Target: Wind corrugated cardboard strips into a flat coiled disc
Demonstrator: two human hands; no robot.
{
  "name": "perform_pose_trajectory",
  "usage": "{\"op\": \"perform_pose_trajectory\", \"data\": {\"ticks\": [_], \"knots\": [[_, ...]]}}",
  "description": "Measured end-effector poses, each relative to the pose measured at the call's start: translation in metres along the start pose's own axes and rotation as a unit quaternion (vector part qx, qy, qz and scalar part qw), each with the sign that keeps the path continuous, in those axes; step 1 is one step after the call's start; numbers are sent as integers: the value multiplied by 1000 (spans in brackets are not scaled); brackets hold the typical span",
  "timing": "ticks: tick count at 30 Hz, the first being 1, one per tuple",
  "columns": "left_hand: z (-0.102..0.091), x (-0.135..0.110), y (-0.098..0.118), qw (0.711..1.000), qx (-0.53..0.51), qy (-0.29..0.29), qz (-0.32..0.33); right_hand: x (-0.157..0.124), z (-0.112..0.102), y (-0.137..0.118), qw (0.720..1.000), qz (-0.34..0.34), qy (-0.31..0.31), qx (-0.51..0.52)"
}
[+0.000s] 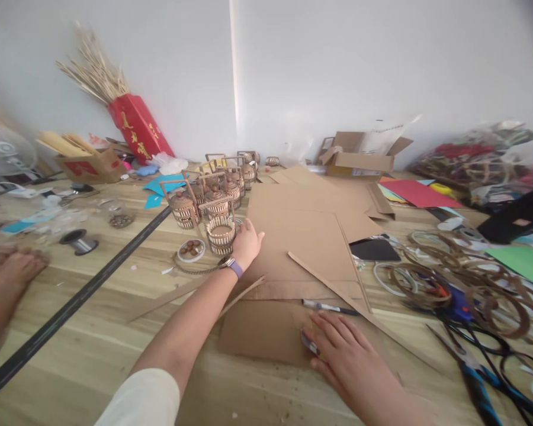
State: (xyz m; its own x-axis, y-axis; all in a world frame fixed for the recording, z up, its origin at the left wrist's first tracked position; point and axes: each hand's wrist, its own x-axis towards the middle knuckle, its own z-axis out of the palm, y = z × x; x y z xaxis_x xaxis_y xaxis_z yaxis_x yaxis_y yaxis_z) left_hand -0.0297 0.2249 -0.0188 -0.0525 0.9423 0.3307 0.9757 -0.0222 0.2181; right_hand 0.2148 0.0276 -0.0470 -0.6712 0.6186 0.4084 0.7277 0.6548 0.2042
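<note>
My left hand (247, 242) reaches forward and lies on the left edge of a large brown cardboard sheet (306, 242), fingers stretched out, right beside a small woven basket (221, 234). A purple band sits on that wrist. My right hand (346, 355) lies flat with spread fingers on a smaller cardboard piece (262, 331) close to me. A small metallic tool (308, 344) shows at its fingertips. A black pen (328, 306) lies just beyond that hand. A thin cardboard strip (328, 278) rests across the big sheet.
Several more little baskets (213, 189) stand behind the first one, with a dish of brown beads (190, 249). Cardboard rings (471, 284) and blue-handled scissors (475, 378) lie right. An open box (359, 157) stands at the wall. Another person's limb (9, 275) is at left.
</note>
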Motion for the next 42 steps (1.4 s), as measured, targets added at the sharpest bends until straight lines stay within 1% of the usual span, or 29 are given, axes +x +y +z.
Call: {"op": "perform_pose_trajectory", "data": {"ticks": [4, 7, 9, 12, 14, 15, 16, 17, 18, 19, 20, 21, 22, 23, 24, 25, 26, 28, 29, 30, 31, 32, 33, 34, 35, 36, 38, 40, 42], "knots": [[0, 6, 6, 999, 16, 29, 29, -1, 1, 1, 1000, -3, -15, 0], [-8, 11, 10, 997, 12, 36, 65, -3, 2, 2, 1000, 19, -20, 0], [-18, 15, 13, 995, 4, 41, 96, -4, 2, 2, 999, 31, -28, 8], [-40, 18, 24, 987, -11, 61, 149, -3, 2, 0, 998, 44, -42, 33], [-57, 12, 36, 979, -20, 76, 186, -1, 0, -1, 994, 75, -44, 71], [-64, 4, 42, 975, -25, 80, 207, 1, -2, 0, 988, 102, -45, 103], [-69, -7, 48, 966, -31, 80, 245, 3, -5, 2, 978, 142, -44, 149], [-73, -21, 53, 947, -42, 77, 311, 6, -8, 5, 958, 191, -37, 211], [-74, -38, 57, 921, -47, 58, 382, 10, -13, 8, 926, 244, -29, 287], [-74, -56, 59, 890, -45, 31, 453, 14, -19, 12, 876, 303, -12, 376], [-72, -74, 59, 854, -43, 11, 519, 18, -24, 16, 811, 345, 10, 472], [-68, -93, 57, 813, -48, 4, 581, 22, -29, 19, 736, 368, 14, 568], [-64, -110, 54, 774, -52, -2, 632, 25, -34, 22, 668, 387, 24, 635], [-60, -126, 50, 744, -54, -6, 666, 28, -38, 23, 617, 404, 24, 675], [-55, -139, 45, 722, -68, 3, 688, 31, -40, 23, 586, 418, 29, 693], [-52, -150, 41, 716, -77, 9, 694, 33, -41, 22, 577, 431, 39, 693], [-49, -159, 36, 709, -88, 19, 699, 35, -41, 21, 595, 441, 41, 671], [-47, -169, 26, 707, -92, 40, 700, 37, -38, 21, 673, 452, 30, 585], [-48, -171, 20, 721, -101, 51, 684, 37, -36, 23, 712, 453, 17, 536], [-49, -171, 14, 747, -103, 46, 655, 37, -34, 28, 744, 454, 3, 490], [-51, -170, 7, 789, -102, 23, 606, 37, -31, 34, 767, 455, -7, 452], [-52, -166, 0, 842, -100, -17, 530, 36, -29, 43, 780, 459, -13, 424], [-54, -162, -8, 901, -92, -57, 419, 34, -27, 52, 794, 464, -16, 393], [-55, -157, -17, 932, -75, -61, 350, 32, -24, 62, 807, 472, -15, 355], [-56, -152, -25, 951, -60, -59, 298, 29, -22, 72, 818, 479, -15, 319], [-56, -147, -33, 966, -47, -58, 249, 26, -19, 81, 825, 486, -19, 287], [-53, -140, -45, 982, -32, -70, 175, 20, -12, 94, 833, 496, -41, 243], [-49, -135, -50, 986, -36, -92, 133, 15, -4, 100, 835, 504, -69, 212], [-43, -133, -51, 987, -53, -108, 105, 12, 4, 103, 835, 506, -94, 193]]}}
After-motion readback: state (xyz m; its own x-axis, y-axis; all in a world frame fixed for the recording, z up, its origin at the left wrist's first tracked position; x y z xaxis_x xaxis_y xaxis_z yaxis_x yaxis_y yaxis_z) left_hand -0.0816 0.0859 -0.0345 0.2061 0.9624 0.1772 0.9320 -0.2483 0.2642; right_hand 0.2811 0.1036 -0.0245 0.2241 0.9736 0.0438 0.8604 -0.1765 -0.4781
